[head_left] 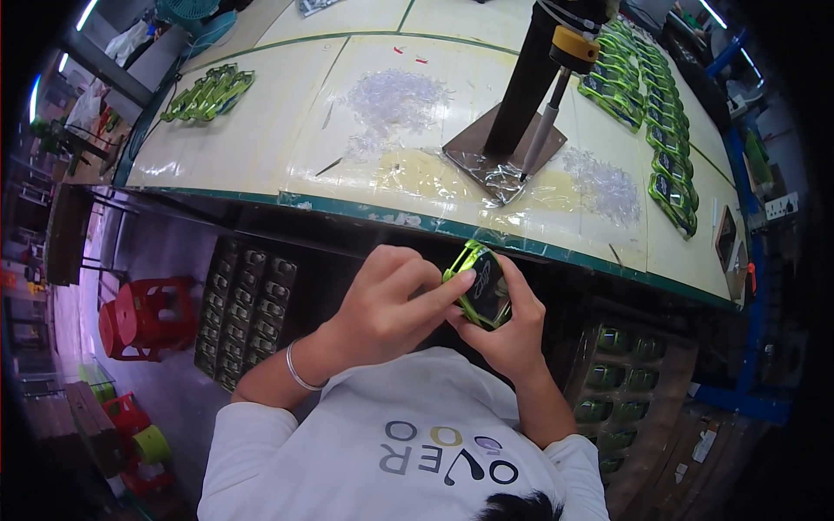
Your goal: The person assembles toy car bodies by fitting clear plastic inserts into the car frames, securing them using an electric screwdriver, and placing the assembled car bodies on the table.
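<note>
Both my hands hold a small lime-green toy car body (480, 286) with a dark underside, just in front of the table's green edge (365, 208). My left hand (382, 304), a thin bracelet on its wrist, pinches the car's left end with thumb and forefinger. Cupping the car from below and the right is my right hand (511, 334). The car is tilted, with its dark side facing up.
On the pale yellow table stands a dark post on a metal base plate (486, 156), with a hanging screwdriver (546, 130). Piles of clear plastic bits (395, 100) (604, 187) lie beside it. Green cars line the right side (665, 139) and far left (208, 91). Trays of parts (243, 313) (621, 382) and red stools (143, 317) sit below.
</note>
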`<state>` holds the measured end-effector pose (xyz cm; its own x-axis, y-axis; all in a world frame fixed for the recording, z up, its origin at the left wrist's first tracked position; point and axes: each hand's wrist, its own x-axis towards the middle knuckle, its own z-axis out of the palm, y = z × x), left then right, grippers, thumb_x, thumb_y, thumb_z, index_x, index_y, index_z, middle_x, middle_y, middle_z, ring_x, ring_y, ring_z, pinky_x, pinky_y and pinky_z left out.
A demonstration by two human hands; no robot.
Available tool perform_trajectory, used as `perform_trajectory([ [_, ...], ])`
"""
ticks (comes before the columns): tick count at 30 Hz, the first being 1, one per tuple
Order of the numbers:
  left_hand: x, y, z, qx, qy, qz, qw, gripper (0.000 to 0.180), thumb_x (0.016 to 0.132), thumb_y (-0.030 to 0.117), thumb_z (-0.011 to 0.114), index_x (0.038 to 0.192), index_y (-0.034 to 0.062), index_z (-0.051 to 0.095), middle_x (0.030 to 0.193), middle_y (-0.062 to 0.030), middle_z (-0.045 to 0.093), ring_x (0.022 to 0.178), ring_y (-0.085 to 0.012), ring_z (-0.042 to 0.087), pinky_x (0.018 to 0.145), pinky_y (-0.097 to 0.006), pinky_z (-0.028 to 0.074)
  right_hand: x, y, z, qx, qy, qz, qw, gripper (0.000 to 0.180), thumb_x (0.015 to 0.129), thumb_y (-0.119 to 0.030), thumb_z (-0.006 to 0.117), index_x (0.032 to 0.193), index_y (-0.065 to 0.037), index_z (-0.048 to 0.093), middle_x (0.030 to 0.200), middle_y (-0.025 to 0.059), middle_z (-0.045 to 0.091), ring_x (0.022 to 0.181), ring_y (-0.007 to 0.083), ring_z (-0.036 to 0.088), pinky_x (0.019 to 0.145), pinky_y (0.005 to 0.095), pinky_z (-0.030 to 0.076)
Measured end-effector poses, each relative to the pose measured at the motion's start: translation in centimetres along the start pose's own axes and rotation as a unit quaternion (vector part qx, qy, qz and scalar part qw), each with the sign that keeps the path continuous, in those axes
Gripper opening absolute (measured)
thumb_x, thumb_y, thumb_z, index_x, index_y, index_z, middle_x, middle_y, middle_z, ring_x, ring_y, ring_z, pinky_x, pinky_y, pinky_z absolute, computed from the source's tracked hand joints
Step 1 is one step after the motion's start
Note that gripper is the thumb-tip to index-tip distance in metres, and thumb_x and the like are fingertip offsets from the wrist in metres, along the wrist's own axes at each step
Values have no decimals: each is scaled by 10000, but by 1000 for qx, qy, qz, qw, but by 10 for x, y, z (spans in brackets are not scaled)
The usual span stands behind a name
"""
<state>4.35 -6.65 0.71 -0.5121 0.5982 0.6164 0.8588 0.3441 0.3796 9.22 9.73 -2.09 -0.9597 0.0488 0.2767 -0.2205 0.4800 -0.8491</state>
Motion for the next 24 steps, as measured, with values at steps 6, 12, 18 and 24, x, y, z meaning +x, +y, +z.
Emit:
perform_trajectory([
  [6,-16,-5,17,-80,-9,-59,995,353,692,89,613,1028,1,549,778,-80,522,698,-224,494,632,-307,399,-2,4,6,8,23,14,1000,588,544,-127,716,1074,-52,472,859,102,569,693,213,574,607,292,468],
  [12,-21,5,43,-499,130,-398,759,323,844,181,468,1075,-37,411,846,-129,581,726,-169,576,651,-224,450,-4,13,12,-156,39,-60,985,631,579,-192,703,1113,-8,420,899,138,535,780,275,549,635,328,452],
  [18,-25,2,48,-619,79,-473,622,318,856,213,337,1008,-47,438,802,-173,587,639,-196,600,601,-283,505,3,25,-29,-164,-32,-77,983,409,679,-266,650,974,-5,539,856,132,566,786,288,546,697,362,428],
  [24,-29,3,50,-625,55,-467,622,285,860,180,321,975,-37,465,779,-159,593,648,-185,596,628,-268,489,51,85,-89,-335,177,-47,924,138,695,-71,587,831,-49,588,793,98,523,773,266,482,687,358,398],
])
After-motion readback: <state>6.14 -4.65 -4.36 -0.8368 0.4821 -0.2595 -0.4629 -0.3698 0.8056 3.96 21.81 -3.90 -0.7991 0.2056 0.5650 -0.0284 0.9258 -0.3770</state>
